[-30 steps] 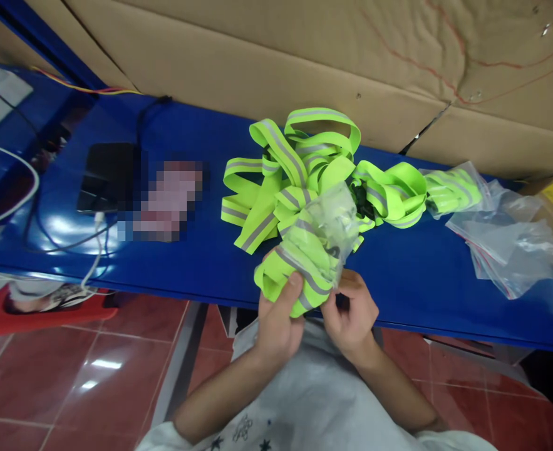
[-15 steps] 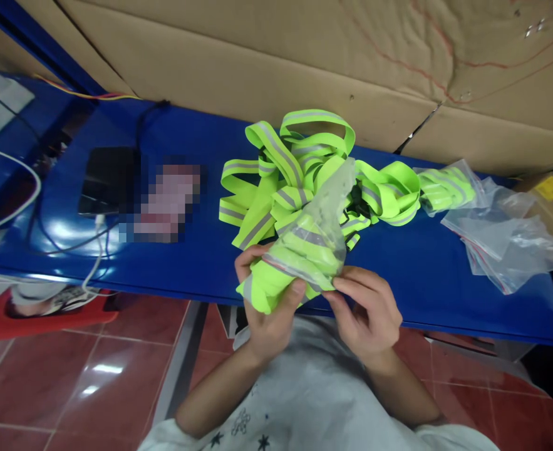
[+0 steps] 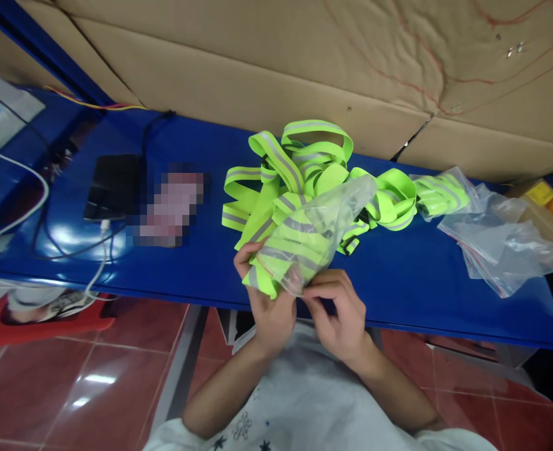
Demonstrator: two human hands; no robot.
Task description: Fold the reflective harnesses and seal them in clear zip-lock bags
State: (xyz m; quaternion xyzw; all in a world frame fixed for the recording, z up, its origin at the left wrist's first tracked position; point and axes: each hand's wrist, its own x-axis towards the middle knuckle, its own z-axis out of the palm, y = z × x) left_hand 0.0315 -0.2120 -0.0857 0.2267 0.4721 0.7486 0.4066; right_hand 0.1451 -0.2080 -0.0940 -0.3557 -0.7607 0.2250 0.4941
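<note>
Near the table's front edge, my left hand is wrapped around a folded neon-yellow reflective strap with grey stripes. Most of that strap sits inside a clear zip bag, and one end sticks out at the lower left. The fingers of my right hand pinch the lower right edge of the bag's mouth. Behind the bag lies a loose pile of the same reflective straps with black buckles, partly hidden by it.
Right of the pile are a filled bag of straps, several flat clear bags and a cardboard box. At left lie a black device with cables and a blurred-out item. A cardboard-covered wall closes the back.
The bag has been drawn further over the folded strap, so less sticks out. My right hand has moved left, closer to my left hand. The camera view has shifted slightly.
</note>
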